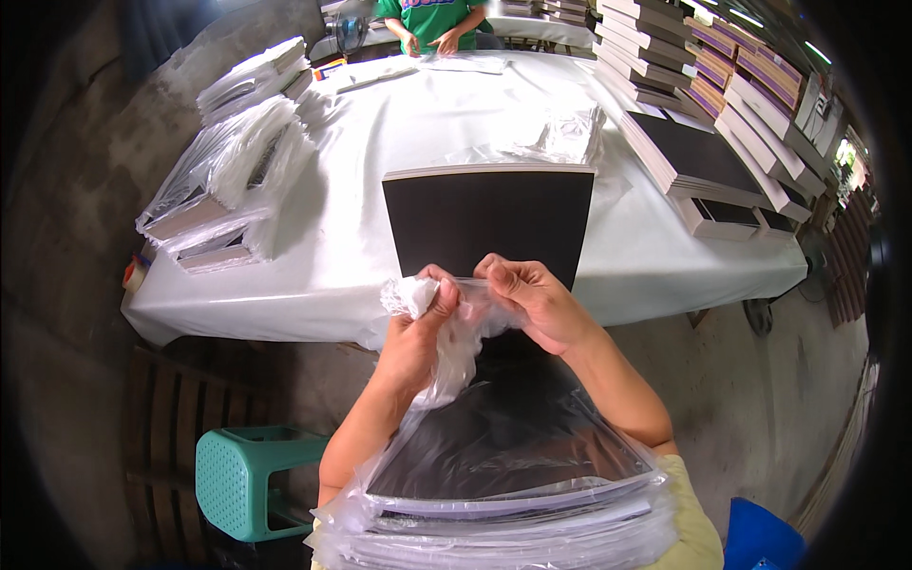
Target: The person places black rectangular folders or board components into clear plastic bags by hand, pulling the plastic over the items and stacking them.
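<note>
Just in front of the table edge, my left hand [415, 331] is closed around a bunched wad of clear plastic bag [452, 366]. My right hand [543, 302] pinches the gathered plastic close beside it, with a stretch of film between the two. Below, a stack of black flat panels wrapped in clear plastic [513, 437] leans against my body, and the bunched film runs down to it. Beyond my hands a bare black panel stack [489, 214] with pale edges lies at the front of the table; my forearms and hands hide its near end.
Plastic-wrapped bundles [228, 171] are piled on the left of the white-covered table [380, 104]. Tall stacks of black panels [698, 157] stand on the right, near folded clear bags [570, 133]. A person in green [437, 24] works across. A green stool [242, 475] stands at lower left.
</note>
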{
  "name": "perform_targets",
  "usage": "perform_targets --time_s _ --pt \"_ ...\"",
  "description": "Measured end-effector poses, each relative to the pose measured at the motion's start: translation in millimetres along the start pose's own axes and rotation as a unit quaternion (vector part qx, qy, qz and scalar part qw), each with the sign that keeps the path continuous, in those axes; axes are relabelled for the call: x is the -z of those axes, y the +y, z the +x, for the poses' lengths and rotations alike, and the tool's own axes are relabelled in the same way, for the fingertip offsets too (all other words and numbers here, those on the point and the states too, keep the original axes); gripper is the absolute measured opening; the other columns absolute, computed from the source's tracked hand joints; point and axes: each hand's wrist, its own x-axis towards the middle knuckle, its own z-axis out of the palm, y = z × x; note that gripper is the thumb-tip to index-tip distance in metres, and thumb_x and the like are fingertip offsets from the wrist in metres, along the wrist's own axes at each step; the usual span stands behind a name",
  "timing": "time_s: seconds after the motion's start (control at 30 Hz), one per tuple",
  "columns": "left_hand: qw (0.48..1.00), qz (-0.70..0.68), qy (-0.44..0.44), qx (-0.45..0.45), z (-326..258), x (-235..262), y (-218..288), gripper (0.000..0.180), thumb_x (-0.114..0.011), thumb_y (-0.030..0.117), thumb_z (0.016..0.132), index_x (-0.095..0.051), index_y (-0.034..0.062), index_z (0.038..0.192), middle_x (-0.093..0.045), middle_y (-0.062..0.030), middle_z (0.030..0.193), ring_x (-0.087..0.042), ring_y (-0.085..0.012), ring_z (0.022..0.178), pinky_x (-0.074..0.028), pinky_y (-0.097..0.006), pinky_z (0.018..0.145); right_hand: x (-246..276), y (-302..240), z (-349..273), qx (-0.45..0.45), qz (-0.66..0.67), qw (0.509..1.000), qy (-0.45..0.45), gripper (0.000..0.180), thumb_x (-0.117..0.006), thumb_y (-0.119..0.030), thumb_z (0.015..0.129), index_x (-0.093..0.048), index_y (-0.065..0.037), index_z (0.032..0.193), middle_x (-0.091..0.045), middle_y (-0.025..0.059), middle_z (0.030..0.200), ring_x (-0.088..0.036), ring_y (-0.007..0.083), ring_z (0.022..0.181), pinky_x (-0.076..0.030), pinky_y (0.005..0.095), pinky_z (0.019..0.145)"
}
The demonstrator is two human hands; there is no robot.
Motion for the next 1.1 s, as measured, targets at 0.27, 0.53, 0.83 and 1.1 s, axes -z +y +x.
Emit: perform_targets --time_s 0.27,0.53,0.83,1.1 --pt "0.918 0.17 -0.357 0.028 -15 51 14 0.074 -0.082 0.032 0.054 -0.049 -0.0048 0.109 -0.06 -0.0078 0.085 -0.057 -0.0157 0.062 -0.043 -0.033 0.056 40 -49 -4 -0.02 0.255 0.959 0.126 0.024 -0.05 -0.031 0.087 -0.051 -0.012 0.072 -0.042 -0.0048 0.053 -0.038 0.0048 0.039 -0.034 0.0202 0.035" --pt "0.998 -0.039 0.024 -0.045 -33 98 29 0.027 -0.063 0.031 0.074 -0.061 0.0088 0.09 -0.059 -0.0133 0.082 -0.057 -0.0211 0.08 -0.048 -0.035 0.071 92 -39 -42 -0.036 0.113 0.989 0.089 0.038 -0.049 -0.043 0.085 -0.054 -0.006 0.081 -0.045 -0.0036 0.058 -0.039 0.0029 0.042 -0.032 0.0186 0.038" --pt "0.976 0.045 -0.187 0.098 -6 111 -27 0.082 -0.077 0.011 0.051 -0.039 0.0058 0.123 -0.053 -0.0073 0.102 -0.053 -0.0206 0.089 -0.043 -0.036 0.077 72 -17 -55 0.217 -0.125 0.936 -0.248 0.054 -0.072 -0.036 0.067 -0.058 0.002 0.103 -0.062 0.0123 0.093 -0.057 0.02 0.084 -0.044 0.0302 0.072" --pt "0.989 -0.113 -0.042 0.082 -19 102 -16 0.076 -0.073 -0.001 0.054 -0.039 0.0065 0.121 -0.054 -0.0077 0.096 -0.054 -0.0215 0.086 -0.044 -0.039 0.076 65 -15 -34 0.146 0.129 0.944 -0.266 0.044 -0.052 -0.031 0.081 -0.05 -0.002 0.114 -0.055 0.0144 0.11 -0.055 0.0256 0.096 -0.042 0.0396 0.087"
